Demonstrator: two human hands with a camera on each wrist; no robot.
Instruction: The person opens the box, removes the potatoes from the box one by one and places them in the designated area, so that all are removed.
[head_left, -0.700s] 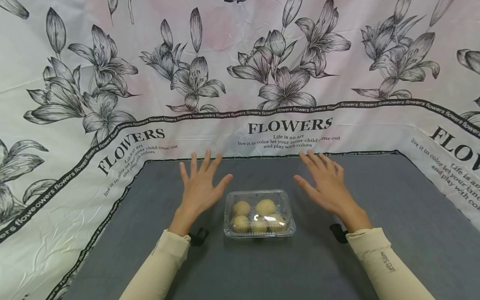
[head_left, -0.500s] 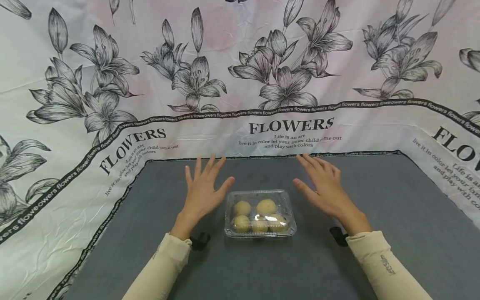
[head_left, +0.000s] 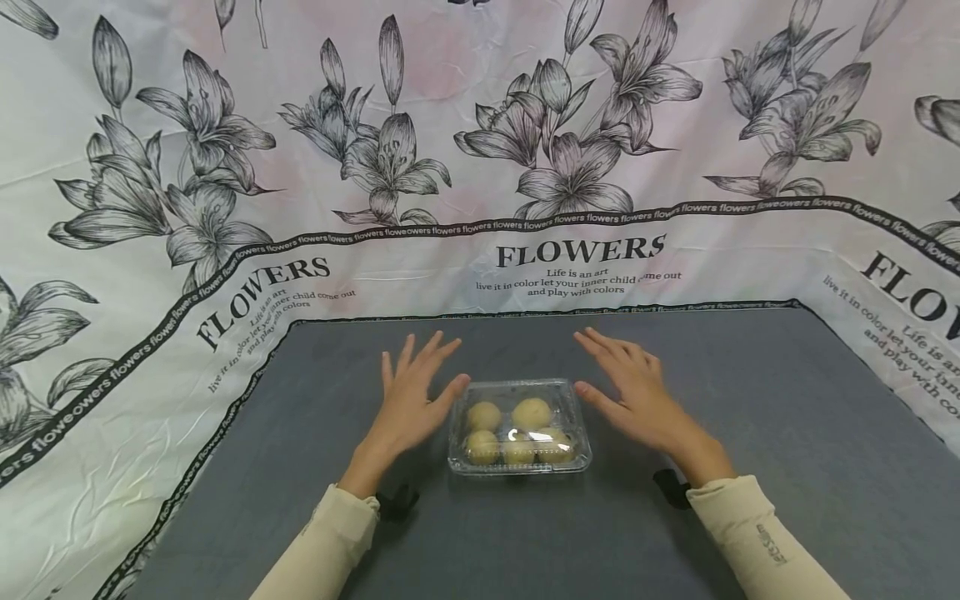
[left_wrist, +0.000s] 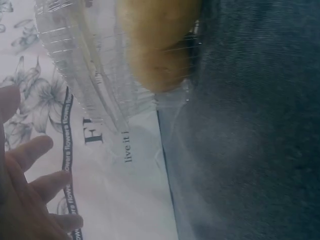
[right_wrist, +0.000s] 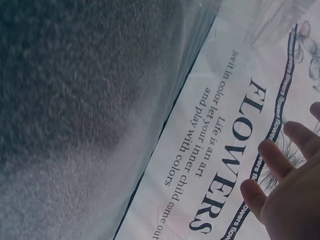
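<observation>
A clear plastic clamshell box (head_left: 519, 427) with several round, yellowish potato-like items (head_left: 532, 413) inside sits lid down on the grey table. My left hand (head_left: 411, 408) hovers at the box's left side, fingers spread, its thumb tip right by the upper left corner. On the other side my right hand (head_left: 636, 400) is held with straight fingers, thumb pointing at the box's upper right edge. Neither hand holds anything. In the left wrist view, the box (left_wrist: 95, 60) and its contents show beyond the spread fingers (left_wrist: 52, 185). Fingers (right_wrist: 275, 160) of the right hand appear in the right wrist view.
The grey tabletop (head_left: 517, 542) spreads around the box. Behind it hangs a white curtain (head_left: 420, 275) printed with lilies and the word FLOWERS, meeting the table's far edge. A dark wrist strap piece (head_left: 397, 503) sits at the left cuff, another (head_left: 671, 488) at the right.
Both hands have come lower and closer to the box, the left moving rightward and the right leftward. The box has stayed in place.
</observation>
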